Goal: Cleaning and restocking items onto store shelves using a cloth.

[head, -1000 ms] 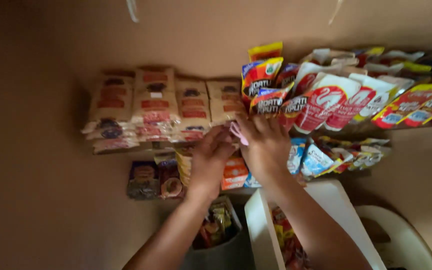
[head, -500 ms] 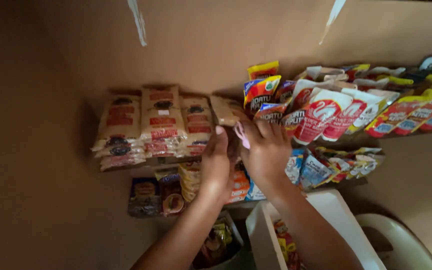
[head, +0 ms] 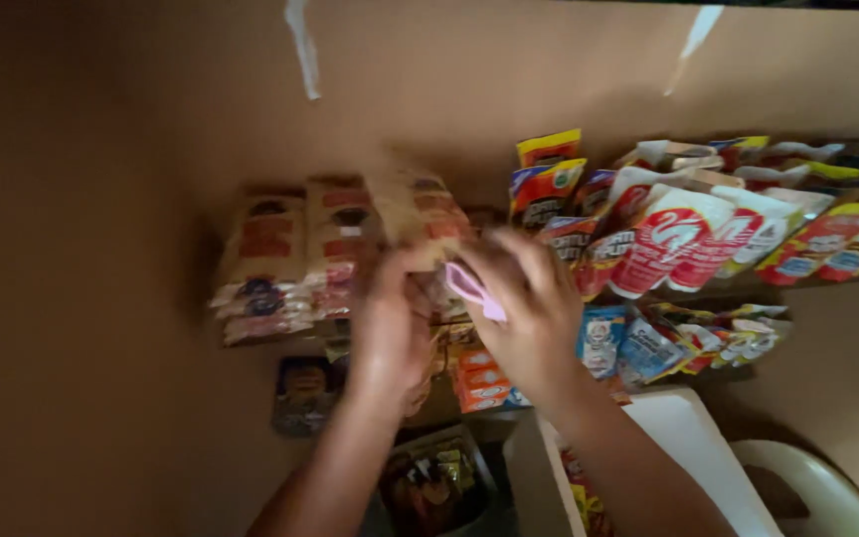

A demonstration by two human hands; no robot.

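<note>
- Nearest the camera, a white plastic bin (head: 693, 447) is seen at lower right with colourful packets (head: 584, 497) inside it, beside the curved edge of a white chair (head: 817, 487); a second, darker container (head: 434, 482) of small packets sits to its left.
- Both forearms are raised from below toward the wall display, and the hands are brought together at the middle of the view.
- The right hand (head: 529, 313) is curled around a small pink clip (head: 474, 290), which is held between its fingers; the grip is closed on it, though the blur hides how the clip's own jaws stand.
- The left hand (head: 390, 323) is closed on the lower edge of a tan sachet strip (head: 415, 214) hanging just above it; the exact finger placement cannot be told from the motion blur.
- The step in hand is judged to be the fastening of that strip in place with the clip.
- The next move is judged to call for the strip being held steady while the clip is brought onto its edge.
- Just beyond the hands, orange packets (head: 479, 378) and blue packets (head: 638, 343) are hung low on the display.
- Further back, more tan strips (head: 270, 259) are hung at left, red-and-white pouches (head: 678, 244) at right.
- Behind everything, a brown board wall (head: 101, 249) is seen, with two strips of pale tape (head: 300, 45) near its top.
</note>
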